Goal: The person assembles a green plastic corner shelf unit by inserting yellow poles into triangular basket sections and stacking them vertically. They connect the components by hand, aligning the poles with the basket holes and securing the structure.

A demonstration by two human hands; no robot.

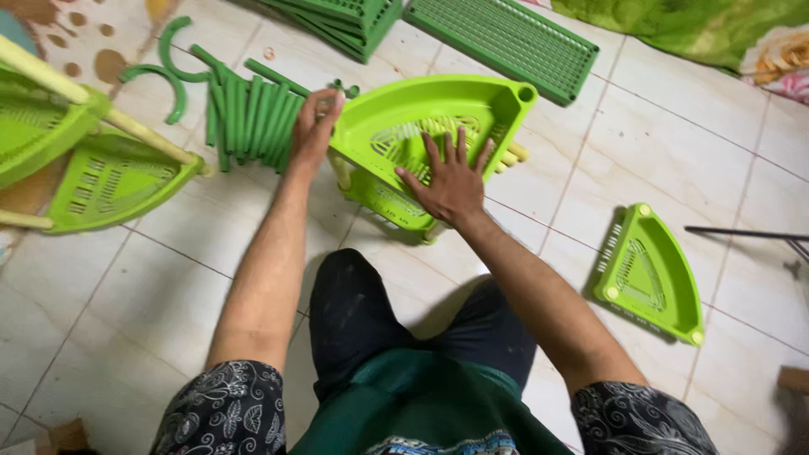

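Pale floor tiles [168, 312] are spreading under everything, and the person is sitting on them with dark-trousered knees drawn in close. Nearest on the right, a lime-green corner shelf tray [649, 274] is lying flat by itself, well apart from both arms. Further out, the right hand [451, 181] is pressing palm-down on the slotted floor of the half-built corner rack [421, 126], fingers [459, 147] spread wide and gripping nothing. The rack is standing straight ahead of the knees, two triangular tiers joined by pale posts. Beside its left corner, the left hand [313, 126] is resting on a bundle of dark green tubes [249, 118]; its fingers are curling over the tube ends, though I cannot tell whether they are truly clamping one. Another assembled rack [76, 152] is leaning at far left. Beyond, green slatted panels [506, 38] are lying stacked.
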